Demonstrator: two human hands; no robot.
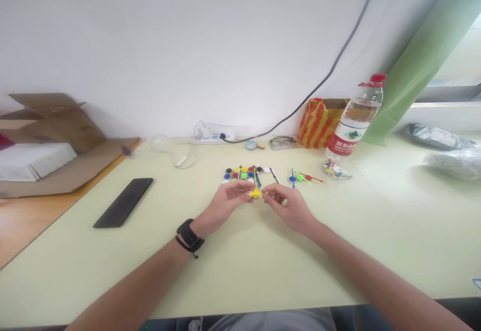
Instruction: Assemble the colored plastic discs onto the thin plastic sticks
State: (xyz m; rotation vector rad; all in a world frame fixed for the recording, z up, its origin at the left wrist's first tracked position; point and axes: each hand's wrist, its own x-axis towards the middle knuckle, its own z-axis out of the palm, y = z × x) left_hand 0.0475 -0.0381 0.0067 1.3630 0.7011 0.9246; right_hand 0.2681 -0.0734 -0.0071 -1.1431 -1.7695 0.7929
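Observation:
Between the fingertips of both hands is a small yellow plastic piece (256, 193) with a round middle and narrow arms. My left hand (231, 201) pinches its left side, and a black watch (190, 234) circles that wrist. From the other side, my right hand (288, 206) has thumb and finger closed at its right end. Just beyond the hands lie several round discs (244, 169) in black, yellow, blue, red, green and white, partly hidden by my left hand. Among them are thin arrow-like sticks (274, 174). To the right lie blue, green and red arrow pieces with round centres (308, 177).
A black flat slab (123, 202) lies at left, near an open cardboard box (56, 120). Along the wall sit a power strip (212, 135) with a dark cable and a striped bag (313, 123). A tall water bottle (353, 123) stands beside a small plastic packet (336, 169).

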